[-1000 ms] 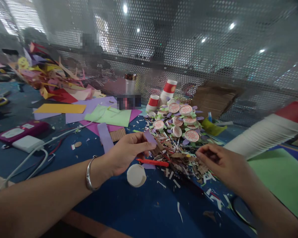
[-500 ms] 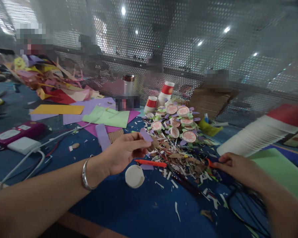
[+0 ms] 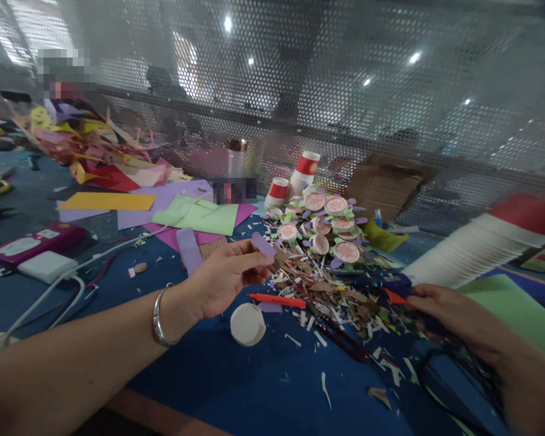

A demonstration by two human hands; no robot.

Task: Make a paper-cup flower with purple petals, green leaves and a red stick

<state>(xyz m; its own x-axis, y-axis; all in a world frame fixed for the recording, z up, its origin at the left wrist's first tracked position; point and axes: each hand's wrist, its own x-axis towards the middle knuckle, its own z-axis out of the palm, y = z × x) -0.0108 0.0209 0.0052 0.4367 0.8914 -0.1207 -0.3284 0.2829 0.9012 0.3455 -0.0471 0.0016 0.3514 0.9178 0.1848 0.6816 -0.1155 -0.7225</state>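
Between its thumb and fingers, my left hand pinches a small purple paper piece above the table. At the right, my right hand is closed around a dark blue glue gun with an orange trigger; its grip is mostly hidden by the fingers, and a black cord loops below. A white paper cup bottom and a red-orange marker lie near my left hand. Behind them sits a pile of round white pieces with red printed patterns and purple and green paper petals.
Paper and cardboard scraps cover the middle, with dark-handled scissors among them. Stacked paper cups lean at the right. Coloured paper sheets, a white charger with cable and a purple box lie left. A perforated screen stands behind.
My right hand has moved slightly right with the glue gun, whose blue body shows more clearly now. My left hand keeps its pinch on the purple paper piece, which is tilted slightly differently.
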